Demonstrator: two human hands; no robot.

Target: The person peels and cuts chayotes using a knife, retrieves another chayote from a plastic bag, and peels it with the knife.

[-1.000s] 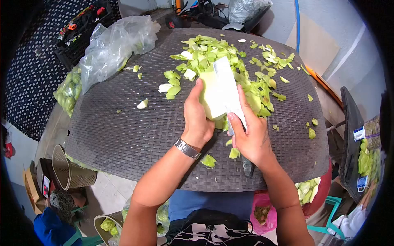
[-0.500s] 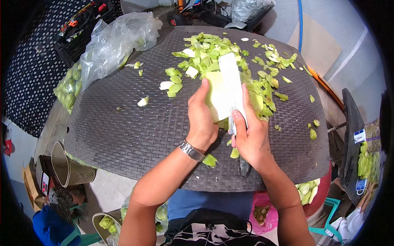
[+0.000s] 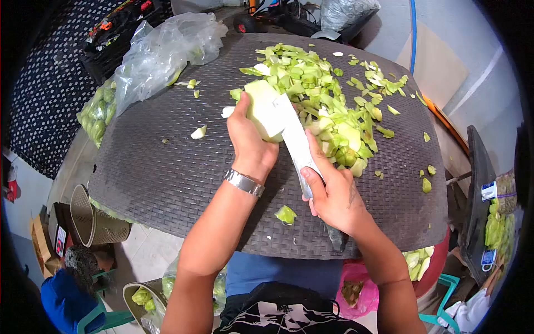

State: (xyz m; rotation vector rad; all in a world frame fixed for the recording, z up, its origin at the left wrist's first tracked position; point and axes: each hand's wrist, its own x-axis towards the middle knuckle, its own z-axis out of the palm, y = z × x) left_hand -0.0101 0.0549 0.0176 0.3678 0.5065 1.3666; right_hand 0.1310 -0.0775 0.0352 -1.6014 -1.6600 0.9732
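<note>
My left hand (image 3: 251, 142), with a metal watch at the wrist, holds a peeled pale-green chayote (image 3: 261, 114) over the table. My right hand (image 3: 336, 195) is wrapped round a large knife (image 3: 298, 139). The knife's broad blade slants up and left, with its tip end against or just in front of the chayote's right side. Its dark handle end shows below my right hand. A heap of green peelings (image 3: 311, 78) lies just beyond and to the right of both hands. One loose green piece (image 3: 286, 215) rests near the table's front edge.
The dark woven-pattern table (image 3: 167, 183) carries a clear plastic bag (image 3: 167, 53) at back left. A bag of green vegetables (image 3: 99, 114) sits beyond its left edge. Below are a beige basket (image 3: 105, 231), a pink bag (image 3: 356, 284) and a red basin with pale pieces (image 3: 417, 261). A person in blue (image 3: 67, 300) is at lower left.
My left hand has moved left with the chayote. The knife blade, which lay across the chayote's right part, has slid down and now tilts further left, touching or near its right side.
</note>
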